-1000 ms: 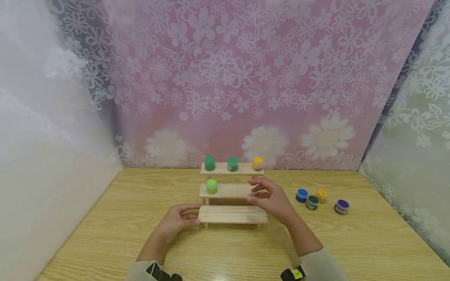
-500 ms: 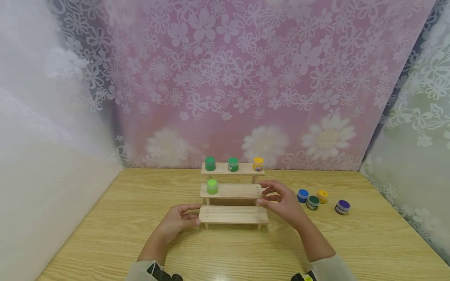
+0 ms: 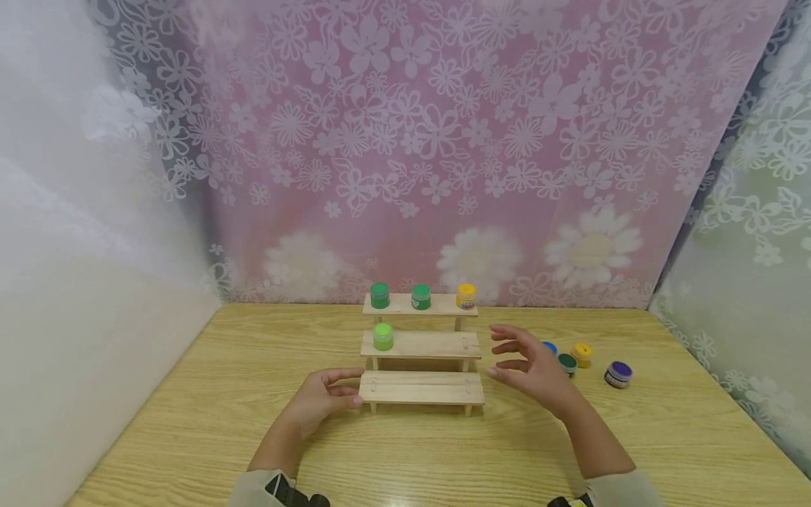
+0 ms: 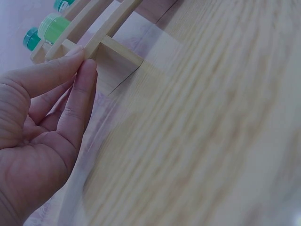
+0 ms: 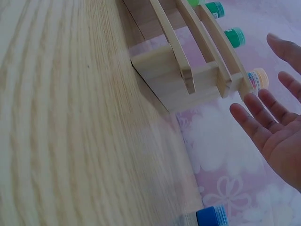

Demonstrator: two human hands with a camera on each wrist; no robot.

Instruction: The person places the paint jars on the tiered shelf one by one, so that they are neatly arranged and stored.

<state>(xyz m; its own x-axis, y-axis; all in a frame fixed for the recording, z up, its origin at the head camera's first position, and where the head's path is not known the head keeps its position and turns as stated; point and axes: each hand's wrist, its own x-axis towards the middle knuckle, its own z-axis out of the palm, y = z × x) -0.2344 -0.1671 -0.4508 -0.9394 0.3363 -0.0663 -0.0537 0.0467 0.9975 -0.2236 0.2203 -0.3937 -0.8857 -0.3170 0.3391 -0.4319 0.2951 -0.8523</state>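
A three-tier wooden display stand (image 3: 421,388) is on the table. On its top tier sit two green paint jars (image 3: 379,296) and a yellow paint jar (image 3: 466,296); a light green paint jar (image 3: 383,336) sits at the left of the middle tier. My left hand (image 3: 323,403) pinches the left end of the bottom tier between thumb and fingers, as the left wrist view shows close up. To the right of the stand, my right hand (image 3: 535,370) is held in the air with fingers spread, holding nothing. It partly hides a blue paint jar (image 3: 550,348).
Right of the stand, a dark green jar (image 3: 567,364), another yellow jar (image 3: 581,354) and a purple jar (image 3: 618,374) stand on the wooden table (image 3: 405,458). A flowered pink curtain (image 3: 405,176) hangs behind, with pale sheets at both sides.
My right hand has moved right, away from the middle tier and toward the loose jars, uncovering the tier's right end. My left hand stays at the bottom tier.
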